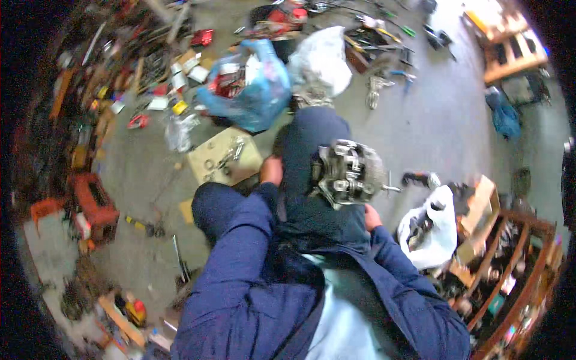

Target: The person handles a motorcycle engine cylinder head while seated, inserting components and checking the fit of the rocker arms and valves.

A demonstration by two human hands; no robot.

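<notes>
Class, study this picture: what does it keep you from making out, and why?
All in the head view:
- Left hand: fingertips hidden by the trouser leg.
- Right hand: most fingers hidden; whether it touches the metal part is unclear.
- Small metal pieces on the pale sheet: too small and blurred.
- Blue bag: deeper contents hidden by its sides.

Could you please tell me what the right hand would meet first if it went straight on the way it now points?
Most likely the metal engine part over the dark trouser leg: the right hand points forward and leftward at its near edge. Depth is unclear; it may pass beneath.
</notes>
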